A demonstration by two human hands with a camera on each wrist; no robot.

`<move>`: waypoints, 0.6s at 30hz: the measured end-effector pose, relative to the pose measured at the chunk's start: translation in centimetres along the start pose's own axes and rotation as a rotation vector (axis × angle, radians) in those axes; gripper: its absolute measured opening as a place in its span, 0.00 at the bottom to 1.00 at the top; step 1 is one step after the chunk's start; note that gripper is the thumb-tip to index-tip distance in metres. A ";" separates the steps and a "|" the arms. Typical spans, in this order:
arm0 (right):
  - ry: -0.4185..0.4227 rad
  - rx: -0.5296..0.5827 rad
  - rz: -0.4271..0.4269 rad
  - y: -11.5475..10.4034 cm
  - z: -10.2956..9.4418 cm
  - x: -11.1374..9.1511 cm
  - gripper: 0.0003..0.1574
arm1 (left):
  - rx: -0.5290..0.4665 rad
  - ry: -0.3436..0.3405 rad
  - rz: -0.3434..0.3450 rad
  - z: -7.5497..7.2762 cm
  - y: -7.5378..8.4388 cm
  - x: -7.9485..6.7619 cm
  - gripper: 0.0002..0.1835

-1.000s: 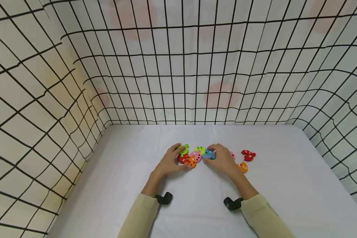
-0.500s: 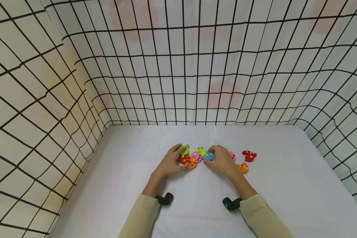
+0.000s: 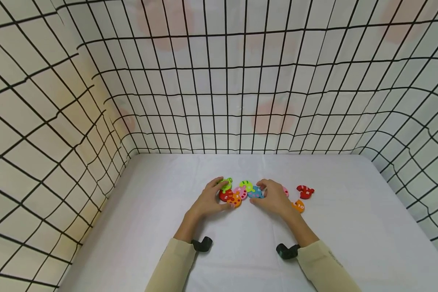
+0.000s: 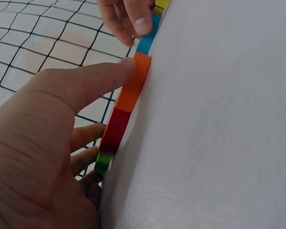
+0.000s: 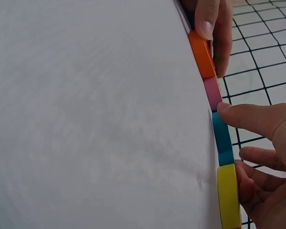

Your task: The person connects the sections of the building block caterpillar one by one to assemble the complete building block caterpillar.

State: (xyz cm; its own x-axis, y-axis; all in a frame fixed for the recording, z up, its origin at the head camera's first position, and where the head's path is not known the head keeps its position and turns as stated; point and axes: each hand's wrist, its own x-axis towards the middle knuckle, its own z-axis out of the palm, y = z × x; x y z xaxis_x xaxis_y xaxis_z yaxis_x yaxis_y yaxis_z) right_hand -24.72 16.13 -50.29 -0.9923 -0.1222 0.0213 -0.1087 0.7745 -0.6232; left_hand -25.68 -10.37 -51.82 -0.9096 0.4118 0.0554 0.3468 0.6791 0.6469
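Two-handed, toward white worktop's (image 3: 168, 174) far edge | with left hand (image 3: 204, 202), curls widely round flat green piece (image 3: 228, 186) and spotted orange piece (image 3: 236, 198) | with right hand (image 3: 275, 197), narrower, holds flat blue piece (image 3: 254, 192)

From the blue piece (image 3: 254, 192) on the white tabletop (image 3: 237, 259), I see a pink piece (image 3: 240, 192), orange piece (image 3: 235, 198), red piece (image 3: 225, 196) and green piece (image 3: 228, 186) bunched toward nine o'clock, a lime piece (image 3: 246, 185) at ten. Toward three lie a half-hidden pink token (image 3: 286, 191), a striped red token (image 3: 305, 192) and an orange token (image 3: 299, 206).
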 end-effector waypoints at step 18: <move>0.036 0.056 -0.092 1.6 -2.2 -1.8 0.35 | 0.019 -0.017 0.004 0.0 0.0 0.1 0.44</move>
State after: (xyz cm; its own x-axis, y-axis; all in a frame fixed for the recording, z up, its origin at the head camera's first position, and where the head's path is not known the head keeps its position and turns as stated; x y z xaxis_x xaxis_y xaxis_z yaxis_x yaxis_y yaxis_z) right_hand -23.28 18.95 -49.57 -0.9799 -0.1678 0.1079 -0.1968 0.7247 -0.6604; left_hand -25.75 -10.37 -51.81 -0.9044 0.4243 0.0449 0.3545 0.6888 0.6323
